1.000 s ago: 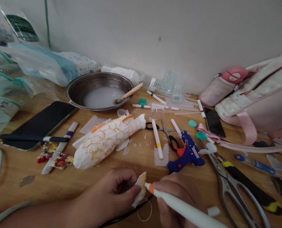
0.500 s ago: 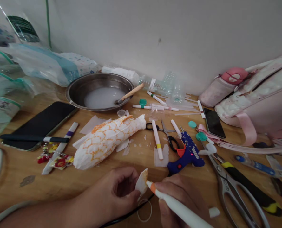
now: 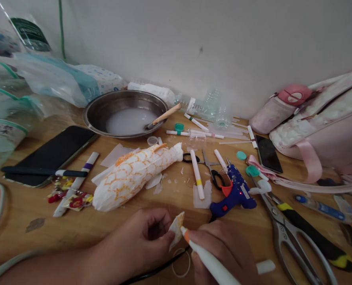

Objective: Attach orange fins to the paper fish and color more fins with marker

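Observation:
Between thumb and fingers, my left hand point(image 3: 140, 241) pinches a small white paper fin point(image 3: 176, 229) with orange colouring along its upper right edge. My right hand point(image 3: 220, 247) grips a white marker point(image 3: 208, 259) with an orange band, its tip at the fin's right edge. Beyond my left hand lies a white paper fish point(image 3: 134, 178) with orange scale lines and an orange top fin. A white marker cap point(image 3: 265, 266) rests beside my right hand.
A steel bowl point(image 3: 88, 118) of cloudy liquid holds a wooden-handled brush point(image 3: 166, 113). Right of the fish are small scissors point(image 3: 207, 162), a yellow-banded marker point(image 3: 197, 174) and a blue glue gun point(image 3: 238, 190). Large shears point(image 3: 282, 229) lie far right, a black phone point(image 3: 54, 154) at left.
The marker tip has shifted slightly left and down along the fin, my right hand moving with it. More of the white cap shows beside that hand. The left hand keeps its pinch.

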